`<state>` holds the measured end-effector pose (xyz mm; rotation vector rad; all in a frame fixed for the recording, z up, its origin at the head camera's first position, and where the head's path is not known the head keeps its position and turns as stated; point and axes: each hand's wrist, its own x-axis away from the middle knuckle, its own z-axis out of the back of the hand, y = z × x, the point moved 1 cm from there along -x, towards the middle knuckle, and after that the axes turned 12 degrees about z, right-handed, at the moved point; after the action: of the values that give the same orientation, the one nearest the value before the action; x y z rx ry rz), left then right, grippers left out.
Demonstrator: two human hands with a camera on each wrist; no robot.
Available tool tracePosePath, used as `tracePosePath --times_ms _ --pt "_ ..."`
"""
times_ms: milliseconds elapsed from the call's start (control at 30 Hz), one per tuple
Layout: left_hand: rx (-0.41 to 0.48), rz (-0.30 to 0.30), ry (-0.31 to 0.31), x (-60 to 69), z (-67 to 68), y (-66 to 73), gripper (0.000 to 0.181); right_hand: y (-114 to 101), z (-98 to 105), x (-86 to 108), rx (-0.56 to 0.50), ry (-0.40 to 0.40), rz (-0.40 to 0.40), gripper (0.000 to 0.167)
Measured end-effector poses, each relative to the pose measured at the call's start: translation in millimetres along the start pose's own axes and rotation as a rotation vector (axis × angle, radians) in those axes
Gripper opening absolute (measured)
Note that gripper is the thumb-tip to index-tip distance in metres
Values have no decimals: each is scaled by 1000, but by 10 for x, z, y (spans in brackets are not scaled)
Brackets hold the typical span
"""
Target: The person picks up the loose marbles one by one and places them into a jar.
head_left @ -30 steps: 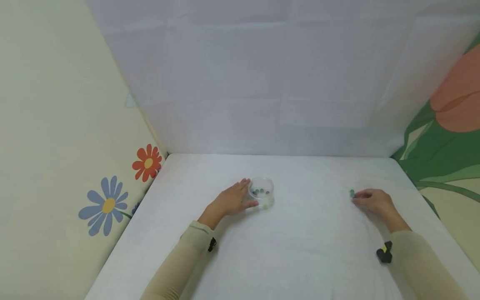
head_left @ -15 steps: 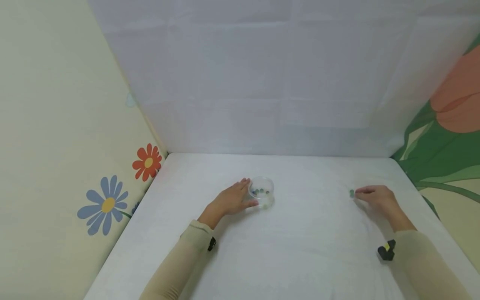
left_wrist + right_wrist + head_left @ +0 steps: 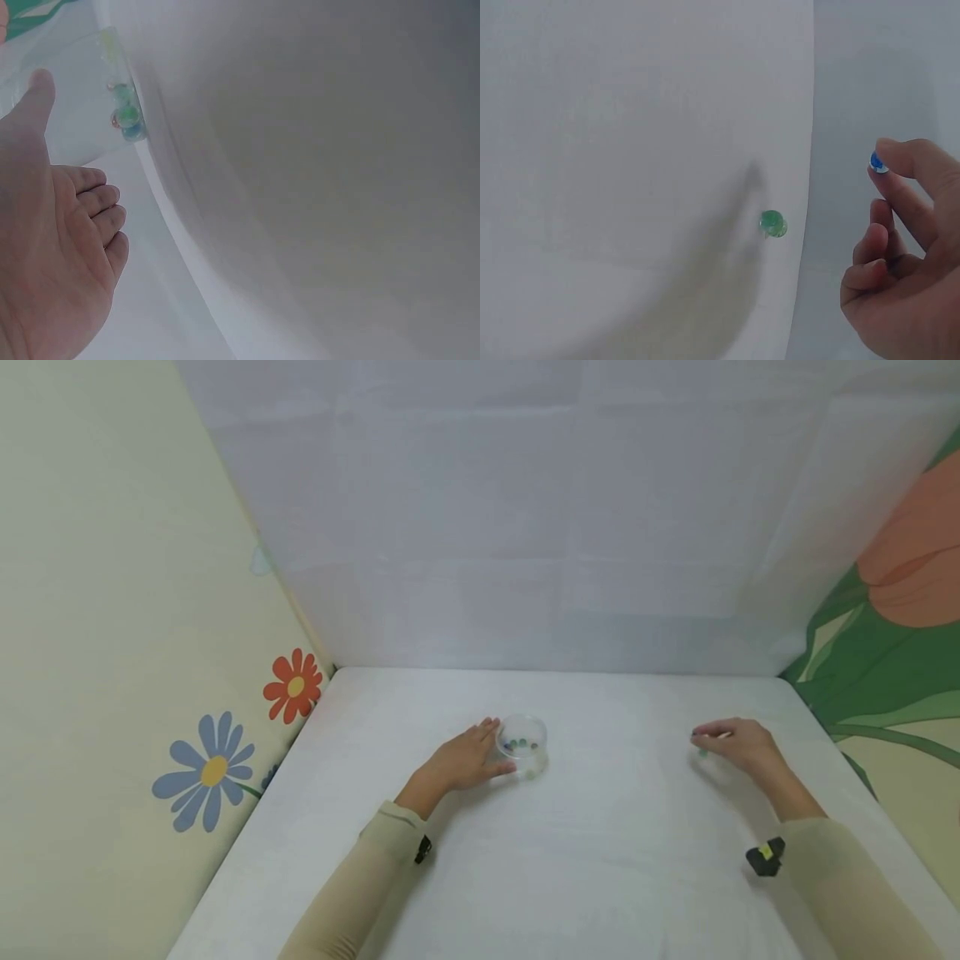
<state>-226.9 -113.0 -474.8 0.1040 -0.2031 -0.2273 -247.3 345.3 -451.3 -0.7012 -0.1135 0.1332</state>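
Note:
A clear round plastic cup (image 3: 522, 727) stands on the white table with several coloured marbles (image 3: 127, 116) at its bottom. My left hand (image 3: 461, 757) rests against the cup's left side, thumb toward the near side and extended fingers toward the far side. Over on the right, my right hand (image 3: 746, 748) is raised a little and pinches a blue marble (image 3: 878, 162) between thumb and index finger. Just below it on the cloth lie green marbles (image 3: 772, 222), apparently two touching each other; the head view shows them partly hidden by the fingers.
White cloth covers the table (image 3: 600, 860), and a white sheet (image 3: 562, 527) hangs behind its back edge. Flower-painted walls (image 3: 112, 568) border the left and right sides.
My right hand has lifted slightly and shifted left, carrying the blue marble above the green ones. The left hand and the cup have stayed put.

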Motion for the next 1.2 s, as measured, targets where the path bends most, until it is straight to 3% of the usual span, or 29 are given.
tracePosePath --times_ms 500,733,1200 --pt "-7 4 6 10 15 25 95 -343 -19 15 -12 -18 113 54" --pt "0 3 2 30 46 40 95 -511 -49 3 -19 -11 124 50" --pt "-10 4 14 7 6 22 95 -724 -217 -94 -28 3 200 44"
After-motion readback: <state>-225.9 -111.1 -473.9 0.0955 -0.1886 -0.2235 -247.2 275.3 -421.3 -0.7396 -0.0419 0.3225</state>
